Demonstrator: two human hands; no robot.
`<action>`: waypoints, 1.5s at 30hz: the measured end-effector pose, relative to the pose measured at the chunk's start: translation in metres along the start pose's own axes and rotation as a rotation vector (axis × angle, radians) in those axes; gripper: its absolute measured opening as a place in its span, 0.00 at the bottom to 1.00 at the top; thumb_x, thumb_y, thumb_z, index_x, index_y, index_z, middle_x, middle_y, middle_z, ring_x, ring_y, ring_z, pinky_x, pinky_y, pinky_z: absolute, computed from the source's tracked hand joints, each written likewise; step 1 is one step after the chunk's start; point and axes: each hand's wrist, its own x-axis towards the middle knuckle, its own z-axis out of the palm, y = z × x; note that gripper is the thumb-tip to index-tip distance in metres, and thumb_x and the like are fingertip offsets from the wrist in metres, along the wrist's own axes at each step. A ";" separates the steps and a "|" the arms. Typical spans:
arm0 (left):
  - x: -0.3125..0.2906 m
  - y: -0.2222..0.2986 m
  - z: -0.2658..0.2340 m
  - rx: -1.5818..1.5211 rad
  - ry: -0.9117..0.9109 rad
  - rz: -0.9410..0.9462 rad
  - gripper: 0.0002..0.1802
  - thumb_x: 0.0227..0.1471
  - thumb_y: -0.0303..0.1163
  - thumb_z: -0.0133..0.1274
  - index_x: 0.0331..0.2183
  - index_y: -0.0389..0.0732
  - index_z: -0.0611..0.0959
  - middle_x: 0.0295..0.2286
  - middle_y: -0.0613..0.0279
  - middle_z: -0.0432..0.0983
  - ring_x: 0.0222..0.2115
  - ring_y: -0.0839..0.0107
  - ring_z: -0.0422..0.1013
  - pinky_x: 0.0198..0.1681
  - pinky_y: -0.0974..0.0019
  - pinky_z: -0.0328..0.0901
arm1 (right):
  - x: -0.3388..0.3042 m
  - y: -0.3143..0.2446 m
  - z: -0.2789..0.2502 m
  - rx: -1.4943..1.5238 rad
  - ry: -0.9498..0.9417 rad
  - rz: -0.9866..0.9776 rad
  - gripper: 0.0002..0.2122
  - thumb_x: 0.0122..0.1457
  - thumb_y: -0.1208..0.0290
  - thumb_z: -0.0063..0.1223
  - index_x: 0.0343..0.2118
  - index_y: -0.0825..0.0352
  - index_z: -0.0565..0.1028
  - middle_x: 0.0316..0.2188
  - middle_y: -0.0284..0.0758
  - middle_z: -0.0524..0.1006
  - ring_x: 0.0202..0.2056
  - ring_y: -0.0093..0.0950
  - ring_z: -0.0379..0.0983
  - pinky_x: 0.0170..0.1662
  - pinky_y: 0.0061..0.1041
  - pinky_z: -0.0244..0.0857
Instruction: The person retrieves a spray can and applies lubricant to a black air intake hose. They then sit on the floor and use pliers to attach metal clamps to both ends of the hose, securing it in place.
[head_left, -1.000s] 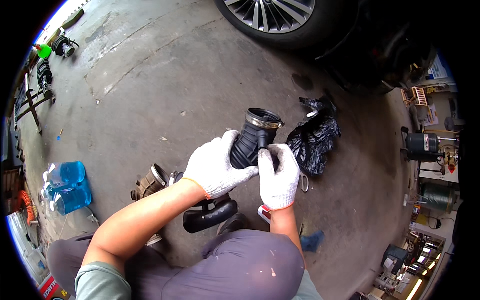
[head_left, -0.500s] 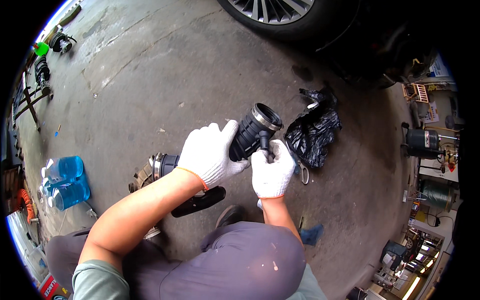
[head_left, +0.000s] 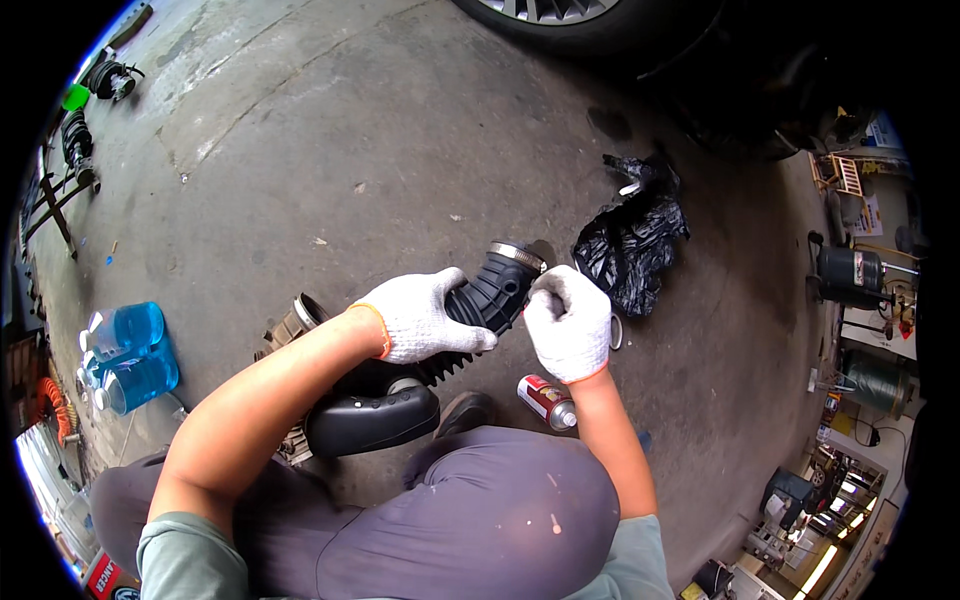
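Floor of grey concrete [head_left: 300, 200] bears a crumpled black plastic bag [head_left: 635, 250]. Left of that bag, between the person's hands, is a ribbed black rubber hose [head_left: 490, 292]. The left white-gloved hand [head_left: 425, 318] wraps it, thumb spread from fingers; the right white-gloved hand [head_left: 570, 320] curls just beside it, thumb and fingertips bunched, whether around anything I cannot tell. A silver band clamp [head_left: 518, 254] already encircles the upper end; the small round side port [head_left: 513, 287] shows bare, so work there seems unfinished.
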 end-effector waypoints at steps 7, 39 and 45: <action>0.008 -0.014 0.004 -0.022 0.091 -0.110 0.54 0.50 0.67 0.70 0.62 0.32 0.77 0.47 0.41 0.87 0.49 0.52 0.84 0.57 0.56 0.74 | -0.020 0.060 -0.046 -0.057 -0.220 0.413 0.14 0.73 0.63 0.56 0.38 0.69 0.84 0.32 0.47 0.85 0.32 0.41 0.81 0.40 0.36 0.74; -0.048 0.022 -0.124 -1.196 -0.487 -0.122 0.33 0.73 0.59 0.52 0.52 0.35 0.85 0.38 0.48 0.88 0.33 0.54 0.86 0.35 0.45 0.83 | -0.195 0.190 -0.117 0.994 -0.233 0.971 0.17 0.60 0.72 0.71 0.50 0.66 0.80 0.42 0.38 0.86 0.43 0.35 0.85 0.49 0.36 0.82; -0.057 0.031 -0.117 -1.192 -0.486 0.081 0.30 0.73 0.54 0.55 0.55 0.34 0.85 0.43 0.52 0.88 0.38 0.62 0.87 0.44 0.54 0.83 | -0.084 0.063 -0.139 0.691 -0.151 0.604 0.28 0.55 0.66 0.78 0.57 0.67 0.78 0.42 0.32 0.83 0.41 0.26 0.81 0.45 0.26 0.75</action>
